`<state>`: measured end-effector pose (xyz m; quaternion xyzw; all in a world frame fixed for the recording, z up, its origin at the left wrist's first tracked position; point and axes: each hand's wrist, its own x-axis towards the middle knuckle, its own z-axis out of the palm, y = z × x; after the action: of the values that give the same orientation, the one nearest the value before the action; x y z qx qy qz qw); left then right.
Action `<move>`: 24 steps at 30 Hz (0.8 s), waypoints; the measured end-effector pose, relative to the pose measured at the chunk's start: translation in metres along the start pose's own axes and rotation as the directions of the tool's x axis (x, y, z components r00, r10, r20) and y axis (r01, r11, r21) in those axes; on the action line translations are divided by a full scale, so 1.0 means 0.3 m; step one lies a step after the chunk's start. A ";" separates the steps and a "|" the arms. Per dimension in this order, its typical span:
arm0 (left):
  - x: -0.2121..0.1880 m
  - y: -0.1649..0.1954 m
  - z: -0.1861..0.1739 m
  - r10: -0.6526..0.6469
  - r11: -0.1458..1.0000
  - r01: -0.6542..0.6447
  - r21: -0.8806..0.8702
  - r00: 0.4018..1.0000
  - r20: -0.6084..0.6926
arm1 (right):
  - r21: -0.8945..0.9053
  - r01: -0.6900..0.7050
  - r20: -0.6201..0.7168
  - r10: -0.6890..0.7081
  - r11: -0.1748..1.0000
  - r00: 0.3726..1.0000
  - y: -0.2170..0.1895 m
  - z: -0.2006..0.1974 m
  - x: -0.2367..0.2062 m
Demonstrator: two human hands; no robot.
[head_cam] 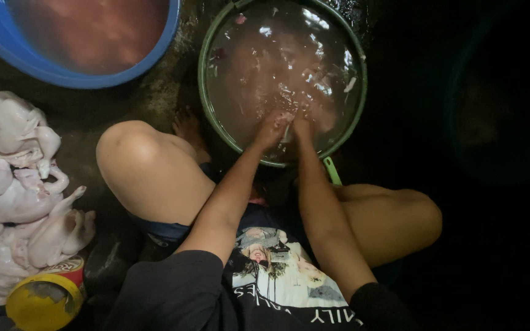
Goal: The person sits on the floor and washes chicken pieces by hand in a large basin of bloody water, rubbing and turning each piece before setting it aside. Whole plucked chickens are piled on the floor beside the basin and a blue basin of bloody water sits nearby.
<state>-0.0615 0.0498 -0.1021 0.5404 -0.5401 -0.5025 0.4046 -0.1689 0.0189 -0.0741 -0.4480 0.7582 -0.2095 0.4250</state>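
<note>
Nearest the camera, at the lower left, a round yellow-rimmed tin can [45, 298] stands on the wet dark floor [154, 98] just beside a heap of pale plucked whole chickens [16, 196] that runs up the left edge. The person squats, bare knees spread, with both forearms reaching forward between them.

Farther out, the left hand [271, 129] and the right hand [303, 124] dip side by side into the near part of a round green plastic basin [202, 73] filled with cloudy pinkish water. The two hands are close together, almost touching, with a small pale piece [287, 130] showing between them at the water's surface. The fingers are under the murky water, so I cannot tell whether either hand is spread wide or closed on something. A bare foot rests just left of the basin.

Farthest away, at the upper left, sits a round blue plastic tub [50, 70] holding reddish liquid, well apart from the hands.
</note>
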 end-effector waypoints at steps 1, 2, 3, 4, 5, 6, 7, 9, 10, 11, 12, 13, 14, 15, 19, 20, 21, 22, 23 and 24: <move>-0.001 -0.003 -0.004 -0.144 0.989 0.143 0.030 0.989 0.033 | 0.334 -0.048 0.017 0.045 0.942 0.999 -0.004 -0.006 -0.012; 0.001 -0.005 -0.009 -0.287 0.957 0.283 0.065 0.956 0.064 | 0.515 -0.115 0.100 0.073 0.849 0.992 -0.011 -0.012 -0.026; 0.004 -0.006 -0.014 -0.422 0.905 0.413 0.104 0.902 0.092 | 0.651 -0.195 0.189 0.092 0.734 0.978 -0.017 -0.017 -0.046; 0.008 -0.006 -0.017 -0.332 0.937 0.331 0.114 0.943 -0.005 | 0.712 -0.265 0.269 0.096 0.650 0.958 -0.025 -0.021 -0.063; 0.013 -0.005 -0.018 -0.231 0.961 0.244 0.133 0.968 -0.101 | 0.686 -0.297 0.322 0.089 0.664 0.942 -0.036 -0.018 -0.077; 0.016 -0.003 -0.019 -0.125 0.975 0.156 0.160 0.974 -0.190 | 0.640 -0.327 0.375 0.089 0.695 0.923 -0.042 -0.015 -0.092; 0.016 -0.001 -0.018 -0.251 0.966 0.258 0.012 0.950 -0.186 | 0.584 -0.363 0.427 0.105 0.726 0.898 -0.049 -0.004 -0.105; 0.010 0.002 -0.016 -0.442 0.877 0.396 -0.273 0.887 -0.135 | 0.364 -0.050 0.241 -0.042 0.930 0.970 -0.054 0.024 -0.123; 0.003 0.002 -0.016 -0.522 0.800 0.464 -0.379 0.851 -0.061 | 0.141 0.297 0.021 -0.303 0.944 0.953 -0.053 0.038 -0.127; -0.005 0.002 -0.015 -0.589 0.715 0.528 -0.458 0.808 0.012 | 0.071 0.290 -0.039 -0.288 0.954 0.957 -0.050 0.051 -0.130; -0.009 0.001 -0.015 -0.636 0.640 0.573 -0.512 0.769 0.065 | 0.002 0.278 -0.099 -0.277 0.961 0.956 -0.046 0.062 -0.129; -0.014 0.000 -0.015 -0.589 0.687 0.540 -0.486 0.806 0.063 | -0.064 0.260 -0.158 -0.267 0.963 0.950 -0.041 0.071 -0.127; -0.014 0.000 -0.013 -0.514 0.751 0.481 -0.452 0.856 0.056 | -0.124 0.192 -0.169 -0.212 0.974 0.963 -0.037 0.076 -0.123; -0.015 -0.001 -0.011 -0.366 0.840 0.347 -0.418 0.930 0.037 | -0.182 0.122 -0.183 -0.156 0.976 0.971 -0.034 0.074 -0.112; 0.010 0.018 0.016 -0.180 0.974 0.173 -0.146 0.983 -0.036 | -0.349 0.235 -0.454 -0.383 0.907 0.804 -0.021 0.025 -0.069; 0.012 0.025 0.027 -0.223 0.956 0.206 -0.209 0.973 -0.059 | -0.392 0.237 -0.420 -0.402 0.889 0.814 -0.019 0.010 -0.057; 0.009 0.032 0.031 -0.267 0.933 0.237 -0.272 0.961 -0.078 | -0.433 0.239 -0.384 -0.418 0.869 0.823 -0.016 -0.004 -0.047; 0.004 0.039 0.032 -0.171 0.981 0.156 -0.118 0.977 -0.127 | -0.475 0.240 -0.350 -0.432 0.846 0.831 -0.012 -0.018 -0.037; 0.002 0.048 0.031 -0.065 0.996 0.073 0.042 0.985 -0.159 | -0.544 0.306 -0.189 -0.469 0.782 0.863 -0.014 -0.029 -0.023; -0.002 0.054 0.027 0.045 0.979 -0.009 0.202 0.984 -0.173 | -0.596 0.377 -0.022 -0.484 0.709 0.875 -0.016 -0.036 -0.012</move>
<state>-0.0724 0.0498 -0.0874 0.6134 -0.5574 -0.3901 0.4012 -0.1745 0.0188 -0.0633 -0.6990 0.6936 -0.1035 0.1399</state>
